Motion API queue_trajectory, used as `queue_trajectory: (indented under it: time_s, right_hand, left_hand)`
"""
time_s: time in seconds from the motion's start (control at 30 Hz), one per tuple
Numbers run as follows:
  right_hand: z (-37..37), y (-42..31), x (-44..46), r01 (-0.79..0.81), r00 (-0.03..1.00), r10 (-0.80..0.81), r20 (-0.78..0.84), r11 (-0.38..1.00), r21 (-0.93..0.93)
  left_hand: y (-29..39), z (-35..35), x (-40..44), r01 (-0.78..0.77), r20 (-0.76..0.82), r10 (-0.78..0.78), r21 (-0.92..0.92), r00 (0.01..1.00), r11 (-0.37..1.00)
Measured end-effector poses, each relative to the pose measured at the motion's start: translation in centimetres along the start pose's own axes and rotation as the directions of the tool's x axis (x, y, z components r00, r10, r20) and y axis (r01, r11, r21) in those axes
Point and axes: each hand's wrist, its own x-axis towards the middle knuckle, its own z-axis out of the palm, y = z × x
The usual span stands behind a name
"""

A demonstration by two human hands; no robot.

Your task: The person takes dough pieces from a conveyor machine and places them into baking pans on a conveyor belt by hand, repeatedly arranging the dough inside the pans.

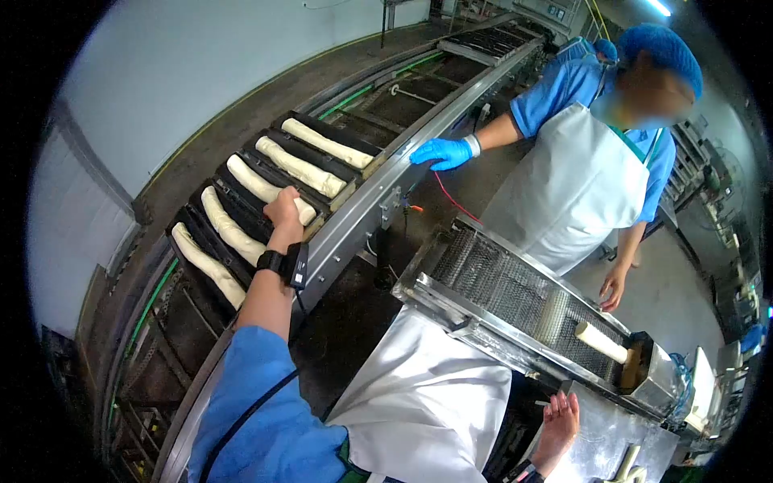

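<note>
My left hand [283,207] is at the near half of a long pale dough roll [252,179], its fingers curled down and closed around it; the fingertips are partly hidden. That roll lies in one of several dark pans set side by side on the conveyor. Further dough rolls [299,167] rest in the pans on both sides. Low on the right, my right hand [560,420] is open with fingers stretched, holding nothing, over a metal table [620,427]. Above it, another dough roll [600,341] lies on a mesh belt [499,274].
The conveyor's metal rail [362,205] runs diagonally past my left arm. Across the mesh belt stands a co-worker [572,177] in a white apron, one blue-gloved hand [443,153] at the rail. More dough [628,467] sits on the table at lower right.
</note>
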Motion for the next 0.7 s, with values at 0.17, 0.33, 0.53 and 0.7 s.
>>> queue_trajectory:
  time_s: [0.17, 0.33, 0.53, 0.7]
  right_hand:
    - [2.8, 0.3, 1.0, -0.023, 0.998, 0.018, 0.067, 0.997, 0.08]
    - [2.7, 0.5, 0.6, -0.043, 0.999, 0.044, -0.006, 0.997, 0.064]
    - [1.4, 0.6, 0.2, -0.031, 0.998, 0.035, -0.043, 0.996, 0.08]
    - [-0.6, 1.4, 2.0, 0.072, 0.989, -0.108, -0.097, 0.947, -0.315]
  left_hand:
    - [-1.4, -4.1, 2.6, 0.005, -0.08, 0.004, 0.11, 0.997, 0.994]
    - [0.8, -7.6, -1.3, -0.445, 0.102, 0.581, 0.751, 0.808, 0.488]
    - [-0.1, -5.1, -7.0, -0.889, 0.659, 0.736, 0.418, 0.156, -0.186]
    - [-2.7, 0.7, -9.6, -0.986, 0.994, 0.107, 0.043, 0.026, -0.162]
